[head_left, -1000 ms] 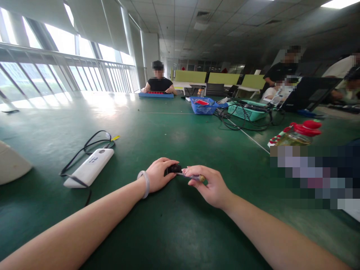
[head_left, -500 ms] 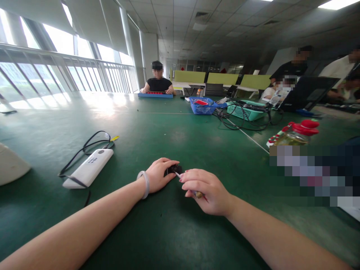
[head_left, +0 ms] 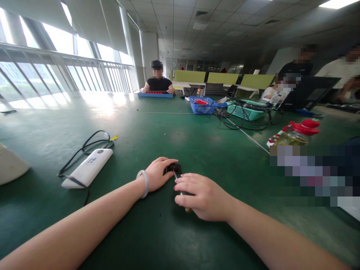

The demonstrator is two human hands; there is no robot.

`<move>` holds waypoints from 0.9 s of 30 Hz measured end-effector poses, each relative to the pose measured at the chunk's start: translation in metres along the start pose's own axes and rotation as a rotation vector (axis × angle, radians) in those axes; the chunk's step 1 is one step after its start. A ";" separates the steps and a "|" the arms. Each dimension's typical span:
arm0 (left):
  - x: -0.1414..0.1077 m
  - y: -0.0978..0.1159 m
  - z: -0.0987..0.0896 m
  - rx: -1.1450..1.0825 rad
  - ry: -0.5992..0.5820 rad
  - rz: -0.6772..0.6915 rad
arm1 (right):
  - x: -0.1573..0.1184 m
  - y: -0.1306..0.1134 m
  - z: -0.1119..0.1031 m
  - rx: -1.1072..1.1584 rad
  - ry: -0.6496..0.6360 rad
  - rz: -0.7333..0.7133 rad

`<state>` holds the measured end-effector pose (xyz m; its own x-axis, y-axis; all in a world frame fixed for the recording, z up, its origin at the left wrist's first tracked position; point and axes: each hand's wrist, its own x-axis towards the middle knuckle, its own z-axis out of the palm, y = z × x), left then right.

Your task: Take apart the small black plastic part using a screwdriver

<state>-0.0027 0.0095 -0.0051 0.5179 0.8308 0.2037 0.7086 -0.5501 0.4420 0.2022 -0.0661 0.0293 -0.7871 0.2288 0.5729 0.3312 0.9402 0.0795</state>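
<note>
My left hand (head_left: 158, 174), with a pale bangle on its wrist, grips a small black block-like part (head_left: 177, 168) against the green tabletop. Thumb and fingers close around its left side, hiding some of it; what kind of part it is I cannot make out. My right hand (head_left: 208, 195) is closed around a screwdriver (head_left: 176, 175). Its thin metal shaft points up and away, with the tip at the black part. Most of the handle is hidden by the fingers, and a brownish end shows below them.
To the left lies a white power bank (head_left: 88, 168) with a black cable. A blue basket (head_left: 203, 107) and a green basket (head_left: 247, 110) with tangled cables stand farther back. On the right is a red-lidded bottle (head_left: 298, 135). A person (head_left: 159, 84) sits opposite behind a blue tray.
My right hand has shifted slightly left and down, and the screwdriver now stands steeper against the black part. My left hand stays nearly in place.
</note>
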 end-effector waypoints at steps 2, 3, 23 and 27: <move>0.000 0.001 -0.001 0.001 0.003 -0.014 | 0.000 -0.002 0.001 -0.046 -0.099 -0.051; 0.000 0.001 -0.002 0.000 0.001 -0.019 | 0.000 -0.003 0.002 -0.062 -0.137 -0.073; 0.001 0.000 -0.004 -0.001 -0.024 0.002 | -0.012 0.025 0.007 0.731 0.459 0.757; 0.001 0.000 -0.004 0.003 -0.025 -0.007 | -0.012 0.028 0.009 0.831 0.521 0.808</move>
<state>-0.0044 0.0103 -0.0015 0.5249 0.8321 0.1790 0.7133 -0.5448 0.4409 0.2166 -0.0403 0.0175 -0.1543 0.8604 0.4857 0.0461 0.4973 -0.8664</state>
